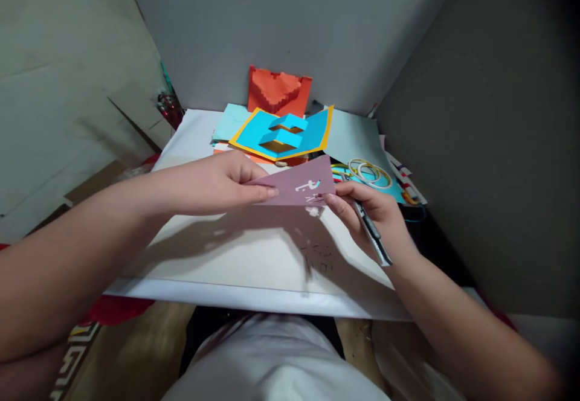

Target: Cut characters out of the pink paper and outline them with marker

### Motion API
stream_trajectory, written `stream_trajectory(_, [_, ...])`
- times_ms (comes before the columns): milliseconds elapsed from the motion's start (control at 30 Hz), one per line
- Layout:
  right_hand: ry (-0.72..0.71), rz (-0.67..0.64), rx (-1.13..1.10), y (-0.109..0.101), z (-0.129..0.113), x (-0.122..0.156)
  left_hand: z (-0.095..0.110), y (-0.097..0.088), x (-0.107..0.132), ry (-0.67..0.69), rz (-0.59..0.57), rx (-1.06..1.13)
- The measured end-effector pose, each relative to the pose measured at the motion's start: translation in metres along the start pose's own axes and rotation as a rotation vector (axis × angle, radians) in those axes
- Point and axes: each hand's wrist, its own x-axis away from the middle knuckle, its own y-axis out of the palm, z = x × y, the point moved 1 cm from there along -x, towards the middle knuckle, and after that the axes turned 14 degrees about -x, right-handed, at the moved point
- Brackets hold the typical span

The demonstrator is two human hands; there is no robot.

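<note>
My left hand pinches the left edge of a mauve paper card with cut-out shapes, held just above a white board. At the card's right corner my right hand touches the paper with its fingertips. That hand also grips a slim craft knife, which lies along the palm with its end pointing toward me. Small paper scraps lie on the board under the card.
Behind the card stand a blue and yellow pop-up card and an orange heart pop-up card. Rings of tape and loose sheets lie at the right. Grey walls close in at the back and right.
</note>
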Motion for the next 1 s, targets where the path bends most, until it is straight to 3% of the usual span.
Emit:
stream_trajectory(233, [-0.033, 0.005, -0.084, 0.0, -0.01, -0.009, 0.004, -0.009, 0.007, -0.067, -0.038, -0.082])
stream_trajectory(367, [-0.047, -0.011, -0.092, 0.0, -0.014, -0.01, 0.01, -0.011, 0.01, -0.158, -0.118, -0.122])
stream_trajectory(500, [-0.072, -0.014, -0.079, 0.0, -0.02, -0.012, 0.014, -0.012, 0.013, -0.134, -0.161, -0.076])
stream_trajectory(600, [-0.092, -0.008, -0.071, 0.001, -0.025, -0.013, 0.017, -0.013, 0.013, -0.149, -0.095, -0.055])
stream_trajectory(800, [-0.143, -0.003, -0.05, 0.006, -0.028, -0.008, 0.034, -0.009, 0.012, -0.34, 0.073, -0.148])
stream_trajectory(1000, [-0.366, 0.15, 0.077, 0.008, -0.033, 0.001, 0.041, -0.001, 0.013, -0.31, 0.186, 0.001])
